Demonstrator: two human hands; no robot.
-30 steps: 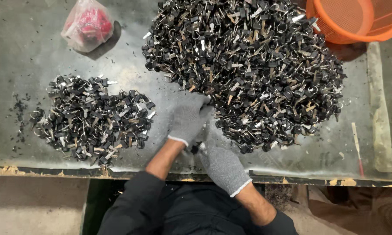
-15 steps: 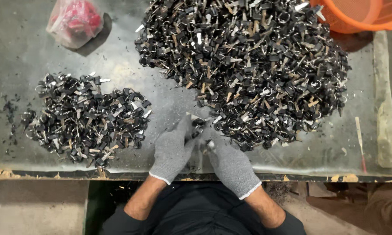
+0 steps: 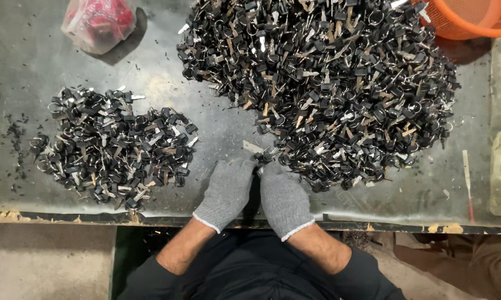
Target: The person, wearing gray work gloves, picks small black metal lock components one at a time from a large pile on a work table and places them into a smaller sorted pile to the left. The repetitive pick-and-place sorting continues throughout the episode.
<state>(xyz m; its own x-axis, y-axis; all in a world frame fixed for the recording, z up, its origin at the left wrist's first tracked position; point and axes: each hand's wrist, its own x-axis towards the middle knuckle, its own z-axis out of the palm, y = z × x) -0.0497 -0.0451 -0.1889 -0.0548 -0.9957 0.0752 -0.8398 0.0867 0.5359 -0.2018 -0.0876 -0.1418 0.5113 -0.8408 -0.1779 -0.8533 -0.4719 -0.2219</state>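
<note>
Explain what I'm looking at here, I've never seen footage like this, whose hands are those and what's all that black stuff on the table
This is one view from a camera worn on a person's head, looking down at their own two hands. Both wear grey knit gloves: the left hand and right hand meet at the near edge of a large heap of black-headed keys, working on a key between their fingertips. A smaller pile of keys lies to the left on the worn metal table. Further back sit a clear bag of red things and an orange basket.

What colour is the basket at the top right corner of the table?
Orange, a mesh-walled basket, cut off by the frame edge in the head view, the only view.
</note>
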